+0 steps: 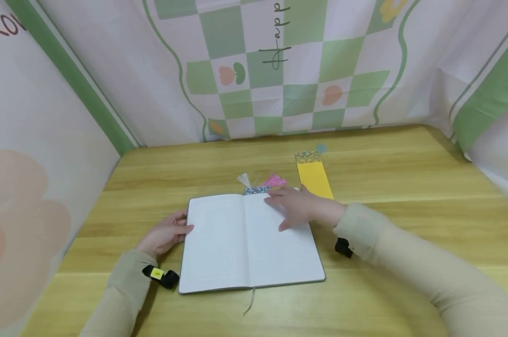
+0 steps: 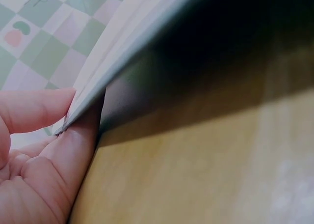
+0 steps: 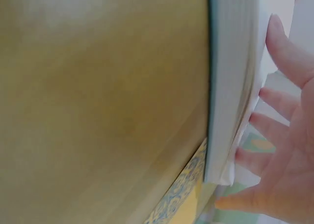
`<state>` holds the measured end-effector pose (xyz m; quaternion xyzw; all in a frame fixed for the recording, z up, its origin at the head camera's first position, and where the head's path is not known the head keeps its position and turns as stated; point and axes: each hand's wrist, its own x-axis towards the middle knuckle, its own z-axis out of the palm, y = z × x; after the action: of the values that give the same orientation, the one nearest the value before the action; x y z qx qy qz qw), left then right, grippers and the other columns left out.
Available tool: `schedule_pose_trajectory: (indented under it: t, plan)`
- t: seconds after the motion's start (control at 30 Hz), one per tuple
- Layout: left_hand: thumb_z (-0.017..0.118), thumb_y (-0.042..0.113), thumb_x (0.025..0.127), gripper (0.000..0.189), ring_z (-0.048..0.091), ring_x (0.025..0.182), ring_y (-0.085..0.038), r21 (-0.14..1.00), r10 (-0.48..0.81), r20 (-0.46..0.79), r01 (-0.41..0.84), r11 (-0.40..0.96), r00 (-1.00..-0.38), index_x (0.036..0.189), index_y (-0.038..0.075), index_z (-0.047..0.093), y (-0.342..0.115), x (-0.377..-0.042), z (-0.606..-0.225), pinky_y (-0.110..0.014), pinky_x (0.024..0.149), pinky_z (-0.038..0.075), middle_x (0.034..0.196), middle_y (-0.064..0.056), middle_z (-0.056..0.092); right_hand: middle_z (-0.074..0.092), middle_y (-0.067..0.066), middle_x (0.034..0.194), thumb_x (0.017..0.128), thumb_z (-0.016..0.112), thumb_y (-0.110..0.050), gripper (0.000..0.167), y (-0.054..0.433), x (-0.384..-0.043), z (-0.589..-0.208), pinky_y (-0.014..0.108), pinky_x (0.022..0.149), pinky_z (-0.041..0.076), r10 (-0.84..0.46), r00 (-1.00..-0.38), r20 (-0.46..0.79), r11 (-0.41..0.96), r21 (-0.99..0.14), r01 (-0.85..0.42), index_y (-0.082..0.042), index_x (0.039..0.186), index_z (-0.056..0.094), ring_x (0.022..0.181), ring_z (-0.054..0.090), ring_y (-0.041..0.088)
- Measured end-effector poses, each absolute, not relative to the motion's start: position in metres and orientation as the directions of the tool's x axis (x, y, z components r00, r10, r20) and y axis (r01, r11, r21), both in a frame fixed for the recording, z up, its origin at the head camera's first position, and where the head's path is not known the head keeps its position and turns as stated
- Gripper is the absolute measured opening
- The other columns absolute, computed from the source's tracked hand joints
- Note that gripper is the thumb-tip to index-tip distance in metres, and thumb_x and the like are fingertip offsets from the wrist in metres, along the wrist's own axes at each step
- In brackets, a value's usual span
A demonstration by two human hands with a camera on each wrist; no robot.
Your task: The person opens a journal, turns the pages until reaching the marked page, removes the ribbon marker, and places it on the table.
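An open notebook (image 1: 218,248) with blank-looking white pages lies on the wooden table in the head view. My left hand (image 1: 165,234) pinches its left edge, thumb on the page and fingers beneath the cover; in the left wrist view that edge is lifted above the tabletop. Across the upper part of the right page my right hand (image 1: 296,206) is spread, its fingertips at the paper in the right wrist view. Beyond the notebook's top edge show a patterned strip (image 1: 256,190), a white tassel (image 1: 244,179) and a pink tassel (image 1: 274,180); the rest is hidden.
A yellow bookmark (image 1: 315,178) with a patterned end lies behind the right hand, partly covered by it. The grey ribbon (image 1: 250,304) of the notebook trails onto the table (image 1: 405,187) toward me. A printed curtain (image 1: 258,103) hangs behind the table.
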<state>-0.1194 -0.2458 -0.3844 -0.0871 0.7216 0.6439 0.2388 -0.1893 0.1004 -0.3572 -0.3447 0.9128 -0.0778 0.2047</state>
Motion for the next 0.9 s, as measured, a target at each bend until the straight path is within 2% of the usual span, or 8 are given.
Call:
schedule_pose_trajectory:
  t: [0.3,0.53,0.67,0.9]
  plan:
    - [0.052,0.001,0.094,0.057,0.06,0.093,-0.007,0.895,0.207,-0.445,-0.423,0.143,-0.871,0.144,-0.006,0.024,-0.248,-0.119,-0.386,-0.023,0.081,0.051,0.112,-0.002,0.064,0.025,0.01,0.155,0.074,0.079,-0.04,0.092,0.098,-0.205,-0.361,0.075,0.102,0.009,-0.576,-0.756,-0.311,0.814,-0.299,-0.498,-0.013,0.148,0.032,0.141,0.018,0.042]
    - [0.051,0.002,0.095,0.057,0.06,0.092,-0.007,0.896,0.21,-0.443,-0.421,0.145,-0.872,0.145,-0.006,0.024,-0.248,-0.12,-0.386,-0.022,0.081,0.051,0.112,-0.001,0.064,0.026,0.013,0.154,0.074,0.078,-0.041,0.092,0.098,-0.21,-0.359,0.072,0.104,0.012,-0.571,-0.765,-0.297,0.817,-0.297,-0.494,-0.012,0.148,0.032,0.14,0.02,0.042]
    - [0.051,0.001,0.095,0.057,0.06,0.091,-0.006,0.899,0.217,-0.437,-0.418,0.129,-0.873,0.144,-0.006,0.024,-0.247,-0.12,-0.387,-0.022,0.08,0.051,0.106,0.002,0.065,0.027,0.015,0.154,0.076,0.077,-0.041,0.09,0.099,-0.211,-0.358,0.071,0.105,0.015,-0.573,-0.766,-0.292,0.817,-0.281,-0.504,-0.009,0.147,0.032,0.14,0.021,0.043]
    - [0.052,0.0,0.094,0.056,0.06,0.091,-0.007,0.897,0.21,-0.442,-0.424,0.128,-0.872,0.143,-0.007,0.026,-0.248,-0.12,-0.387,-0.023,0.079,0.051,0.102,0.006,0.065,0.032,0.019,0.15,0.077,0.076,-0.041,0.081,0.101,-0.212,-0.357,0.063,0.108,0.022,-0.589,-0.759,-0.278,0.808,-0.24,-0.539,-0.004,0.141,0.043,0.137,0.025,0.046]
